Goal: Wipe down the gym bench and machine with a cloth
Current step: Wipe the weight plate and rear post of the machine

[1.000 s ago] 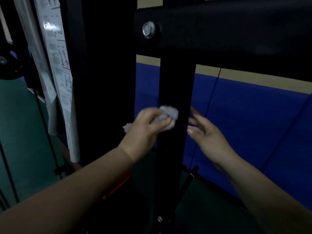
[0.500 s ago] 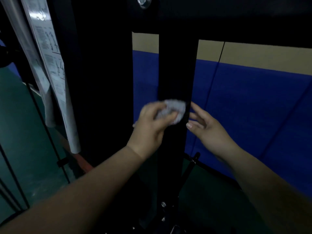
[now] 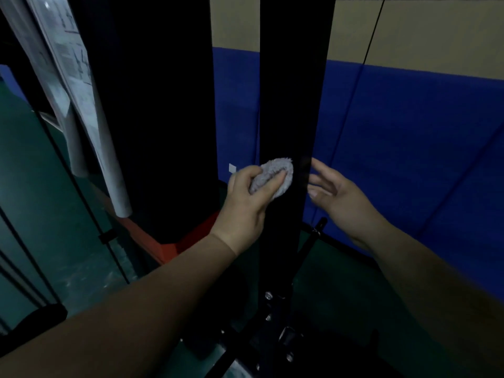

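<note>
Sliding lower down the post since the earlier frames, the left hand (image 3: 245,203) is gripping one bunched grey cloth (image 3: 274,174) and pressing it against the front of the black upright post (image 3: 289,105) at centre frame. Just right of the post, the right hand (image 3: 338,195) is hovering with fingers loosely spread, holding nothing. Two hands, one cloth, one post are showing; blue wall padding (image 3: 409,145) is filling the right of the frame.

We see a fluffy, matt grey cloth (image 3: 272,174) against a smooth, faintly glossy black metal post (image 3: 289,105); the blue wall padding (image 3: 409,137) looks matt.
</note>
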Demonstrator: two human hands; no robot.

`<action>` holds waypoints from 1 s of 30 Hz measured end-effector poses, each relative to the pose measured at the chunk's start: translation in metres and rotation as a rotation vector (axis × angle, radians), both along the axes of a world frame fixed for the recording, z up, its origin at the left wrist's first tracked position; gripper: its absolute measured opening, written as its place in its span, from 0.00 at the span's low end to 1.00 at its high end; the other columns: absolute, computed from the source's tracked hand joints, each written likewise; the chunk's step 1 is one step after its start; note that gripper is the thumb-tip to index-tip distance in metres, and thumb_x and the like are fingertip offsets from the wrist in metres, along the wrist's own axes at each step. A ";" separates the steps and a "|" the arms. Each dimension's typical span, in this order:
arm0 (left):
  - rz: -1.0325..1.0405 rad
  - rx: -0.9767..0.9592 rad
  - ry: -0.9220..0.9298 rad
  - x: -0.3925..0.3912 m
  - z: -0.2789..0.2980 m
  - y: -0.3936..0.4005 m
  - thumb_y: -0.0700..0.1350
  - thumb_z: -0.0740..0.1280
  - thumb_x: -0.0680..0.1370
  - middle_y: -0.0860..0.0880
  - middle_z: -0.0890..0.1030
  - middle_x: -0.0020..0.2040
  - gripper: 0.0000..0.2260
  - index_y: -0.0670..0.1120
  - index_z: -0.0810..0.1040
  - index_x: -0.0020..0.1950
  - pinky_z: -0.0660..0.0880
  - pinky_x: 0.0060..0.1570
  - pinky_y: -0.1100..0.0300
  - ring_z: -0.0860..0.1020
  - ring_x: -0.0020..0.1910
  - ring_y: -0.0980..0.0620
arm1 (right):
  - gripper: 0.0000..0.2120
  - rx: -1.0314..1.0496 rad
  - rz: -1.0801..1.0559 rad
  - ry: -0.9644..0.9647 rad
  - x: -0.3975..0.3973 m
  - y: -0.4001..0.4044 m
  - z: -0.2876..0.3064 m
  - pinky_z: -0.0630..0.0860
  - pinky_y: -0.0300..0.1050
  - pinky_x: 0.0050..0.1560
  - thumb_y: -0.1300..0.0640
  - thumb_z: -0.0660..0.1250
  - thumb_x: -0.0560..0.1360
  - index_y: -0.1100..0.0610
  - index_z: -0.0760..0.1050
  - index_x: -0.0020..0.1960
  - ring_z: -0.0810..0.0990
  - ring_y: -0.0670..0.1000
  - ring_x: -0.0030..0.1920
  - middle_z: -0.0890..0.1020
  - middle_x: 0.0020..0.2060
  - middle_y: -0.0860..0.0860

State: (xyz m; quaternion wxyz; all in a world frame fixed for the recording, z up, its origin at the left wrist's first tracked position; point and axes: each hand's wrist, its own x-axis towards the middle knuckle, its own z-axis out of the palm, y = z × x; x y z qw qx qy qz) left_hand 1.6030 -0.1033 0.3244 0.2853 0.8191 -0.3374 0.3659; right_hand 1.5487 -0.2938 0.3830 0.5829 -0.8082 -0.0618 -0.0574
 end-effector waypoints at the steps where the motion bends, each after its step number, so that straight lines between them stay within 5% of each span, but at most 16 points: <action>1: 0.012 0.057 -0.035 0.000 -0.013 -0.001 0.37 0.61 0.77 0.45 0.64 0.63 0.23 0.52 0.65 0.71 0.60 0.63 0.64 0.66 0.60 0.46 | 0.26 0.003 -0.004 -0.006 0.001 0.000 -0.002 0.68 0.38 0.67 0.65 0.58 0.80 0.47 0.60 0.74 0.73 0.41 0.64 0.75 0.64 0.45; 6: -0.086 0.266 0.133 -0.009 -0.077 0.010 0.57 0.65 0.78 0.53 0.73 0.48 0.01 0.63 0.74 0.48 0.70 0.46 0.63 0.73 0.48 0.54 | 0.28 -0.001 -0.015 -0.013 0.003 0.002 -0.011 0.70 0.28 0.60 0.65 0.60 0.80 0.45 0.58 0.75 0.73 0.38 0.61 0.76 0.59 0.38; 10: -0.247 0.670 0.051 -0.008 -0.117 0.042 0.35 0.72 0.67 0.45 0.69 0.58 0.37 0.54 0.64 0.72 0.78 0.47 0.55 0.67 0.54 0.46 | 0.30 -0.001 -0.022 -0.006 0.000 0.005 -0.014 0.70 0.24 0.54 0.62 0.63 0.79 0.45 0.56 0.75 0.72 0.39 0.61 0.74 0.59 0.39; 11: -0.257 0.634 0.032 -0.009 -0.112 0.042 0.34 0.73 0.67 0.44 0.68 0.59 0.38 0.52 0.62 0.73 0.78 0.48 0.54 0.67 0.55 0.45 | 0.30 -0.010 -0.018 -0.008 -0.001 0.005 -0.013 0.71 0.24 0.53 0.60 0.64 0.79 0.45 0.57 0.75 0.73 0.37 0.61 0.74 0.60 0.39; 15: -0.096 0.183 0.101 -0.008 -0.046 0.020 0.49 0.58 0.80 0.50 0.67 0.59 0.17 0.54 0.65 0.69 0.70 0.61 0.54 0.68 0.58 0.48 | 0.26 -0.013 -0.036 -0.026 0.000 0.006 -0.009 0.72 0.23 0.48 0.58 0.65 0.78 0.42 0.61 0.71 0.75 0.28 0.49 0.76 0.50 0.35; 18: -0.041 0.225 -0.106 0.007 -0.036 0.006 0.44 0.57 0.80 0.44 0.65 0.61 0.21 0.52 0.59 0.73 0.65 0.61 0.55 0.68 0.58 0.42 | 0.23 -0.016 -0.053 -0.038 0.002 0.005 -0.008 0.70 0.21 0.46 0.59 0.65 0.78 0.42 0.64 0.68 0.75 0.25 0.44 0.75 0.46 0.33; 22: 0.035 0.237 0.084 -0.002 -0.070 -0.003 0.61 0.58 0.79 0.56 0.69 0.48 0.13 0.54 0.72 0.55 0.71 0.55 0.56 0.69 0.48 0.57 | 0.26 -0.023 -0.059 -0.055 0.004 0.005 -0.013 0.71 0.23 0.49 0.60 0.65 0.78 0.48 0.63 0.73 0.75 0.29 0.49 0.77 0.51 0.37; 24: -0.057 0.389 0.098 -0.009 -0.099 0.007 0.53 0.59 0.80 0.54 0.69 0.49 0.09 0.54 0.72 0.58 0.74 0.53 0.53 0.69 0.50 0.53 | 0.26 -0.015 -0.052 -0.065 0.005 0.006 -0.016 0.71 0.23 0.48 0.60 0.64 0.78 0.50 0.62 0.74 0.76 0.28 0.48 0.77 0.51 0.38; 27: -0.129 0.644 -0.092 0.000 -0.141 0.029 0.39 0.58 0.72 0.43 0.68 0.56 0.28 0.51 0.63 0.71 0.77 0.47 0.51 0.69 0.50 0.44 | 0.25 -0.012 -0.044 -0.077 0.005 0.006 -0.017 0.70 0.22 0.45 0.61 0.63 0.79 0.51 0.62 0.74 0.75 0.25 0.45 0.75 0.48 0.34; 30: -0.063 0.427 0.003 0.003 -0.113 0.020 0.46 0.61 0.77 0.49 0.71 0.53 0.14 0.54 0.70 0.62 0.75 0.50 0.49 0.72 0.50 0.47 | 0.24 -0.029 -0.039 -0.092 0.007 0.004 -0.018 0.70 0.22 0.46 0.62 0.64 0.78 0.46 0.64 0.70 0.76 0.26 0.46 0.77 0.46 0.33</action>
